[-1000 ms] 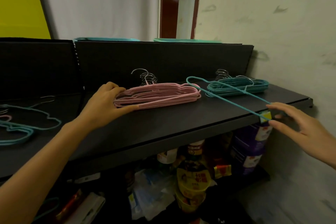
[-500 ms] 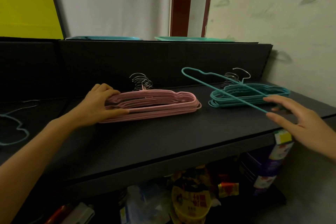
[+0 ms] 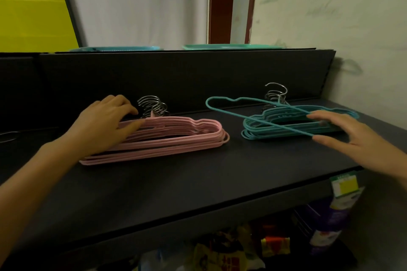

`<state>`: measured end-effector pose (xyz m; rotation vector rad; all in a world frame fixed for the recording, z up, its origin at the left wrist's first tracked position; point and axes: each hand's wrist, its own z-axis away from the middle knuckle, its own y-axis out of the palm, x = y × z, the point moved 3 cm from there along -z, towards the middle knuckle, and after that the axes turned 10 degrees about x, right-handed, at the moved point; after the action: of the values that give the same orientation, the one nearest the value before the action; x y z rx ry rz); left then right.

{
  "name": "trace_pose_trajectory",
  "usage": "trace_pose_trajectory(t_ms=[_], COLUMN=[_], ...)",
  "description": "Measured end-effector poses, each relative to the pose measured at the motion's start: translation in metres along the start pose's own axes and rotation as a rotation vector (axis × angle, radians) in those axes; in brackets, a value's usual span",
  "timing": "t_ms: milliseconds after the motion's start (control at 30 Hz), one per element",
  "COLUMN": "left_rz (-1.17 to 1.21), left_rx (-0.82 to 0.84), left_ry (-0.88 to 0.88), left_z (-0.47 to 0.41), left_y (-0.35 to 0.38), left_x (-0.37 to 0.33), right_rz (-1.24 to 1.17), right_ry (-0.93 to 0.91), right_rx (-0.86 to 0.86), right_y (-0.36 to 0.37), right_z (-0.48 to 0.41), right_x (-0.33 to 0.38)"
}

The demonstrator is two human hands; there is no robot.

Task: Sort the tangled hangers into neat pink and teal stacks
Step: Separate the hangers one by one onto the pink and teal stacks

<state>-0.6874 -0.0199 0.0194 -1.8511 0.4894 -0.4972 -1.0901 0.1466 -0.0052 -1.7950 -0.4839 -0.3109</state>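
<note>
- On dark flat shelf board (image 3: 198, 185), w/ the stack of pink coated-wire hangers (image 3: 167, 136) as landmark: it lies mid-shelf, chrome hooks toward the back panel.
- Left hand (image 3: 105, 121) rests on the pink stack's left end, fingers spread flat over the top hanger, pressing rather than gripping; closed on nothing.
- Right of the pink stack, set apart w/ bare shelf between: stack of teal coated-wire hangers (image 3: 286, 125), hooks also at the back.
- Single loose teal wire hanger (image 3: 253, 116) sits tilted across the teal stack, its free end raised toward the pink stack, not yet flat.
- Right hand (image 3: 352, 134) holds the loose hanger's near end betw. thumb and fingers, other fingers splayed wide.
- Step, prob.: adding this teal hanger to the teal stack; looks late in the sort.
- Next move needs: swing the raised end away from the pink stack, line hook up w/ the other hooks, lower flat, release.
- Left of the pink stack, at frame edge: a thin wire shape, too dim to tell.
</note>
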Motion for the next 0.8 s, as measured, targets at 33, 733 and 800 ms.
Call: trace_pose_trajectory(t_ms=[33,733,800], left_rz=[0.002,0.090,0.103], left_rx=[-0.022,-0.089,-0.094], left_ry=[0.014,-0.130,-0.151], left_z=[-0.006,-0.070,-0.067], left_y=[-0.002,0.011,0.010], left_x=[-0.010,-0.182,-0.187], right_rz=[0.010,0.045,0.059], right_ry=[-0.008,-0.104,-0.087], right_rx=[0.009,0.475,0.528], right_y=[-0.004,-0.064,-0.065], right_z=[-0.001,-0.067,-0.068], right_x=[-0.007,-0.147,-0.152])
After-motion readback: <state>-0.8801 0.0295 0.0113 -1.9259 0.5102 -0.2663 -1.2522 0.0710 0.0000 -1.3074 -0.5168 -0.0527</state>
